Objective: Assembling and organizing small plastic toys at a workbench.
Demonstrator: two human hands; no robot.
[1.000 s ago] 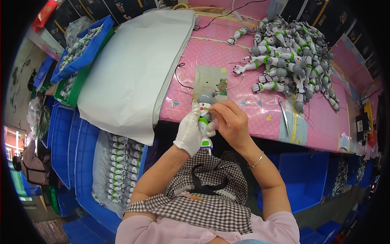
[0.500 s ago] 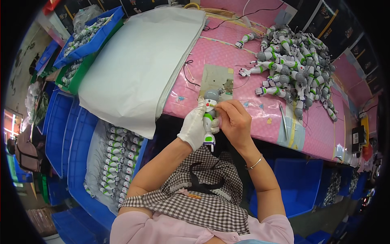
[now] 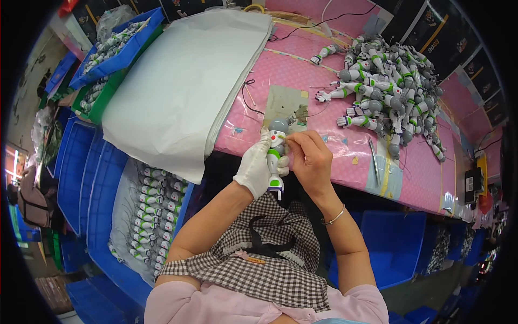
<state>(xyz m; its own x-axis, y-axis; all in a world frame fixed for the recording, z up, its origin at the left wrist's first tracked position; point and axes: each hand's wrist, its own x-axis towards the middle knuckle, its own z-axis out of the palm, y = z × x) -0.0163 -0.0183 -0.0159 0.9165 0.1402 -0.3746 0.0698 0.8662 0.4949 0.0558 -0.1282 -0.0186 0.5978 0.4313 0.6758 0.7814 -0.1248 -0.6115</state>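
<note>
A toy arm (image 3: 273, 153), white with green bands and a grey ball at its top, stands nearly upright at the front edge of the pink table. My left hand (image 3: 253, 167), in a white glove, is wrapped round it from the left, with fingertips showing on the far side. Red and yellow marks dot the white upper part. Bare and closed in a pinch, my right hand (image 3: 313, 162) is right beside that upper part; whatever its fingertips hold is too small to make out. A thin wire runs from the grey ball toward a flat grey plate (image 3: 280, 98).
Similar toy arms (image 3: 396, 89) lie heaped at the back right. Tweezers (image 3: 374, 162) rest on the pink table (image 3: 334, 132). White sheets (image 3: 178, 81) cover its left side. A blue bin (image 3: 102, 200) at lower left contains rows of toy arms. Another blue bin (image 3: 388, 243) stands under the table.
The whole view has shifted slightly. My left hand still grips the toy arm, and the pinching right hand stays beside its upper part.
</note>
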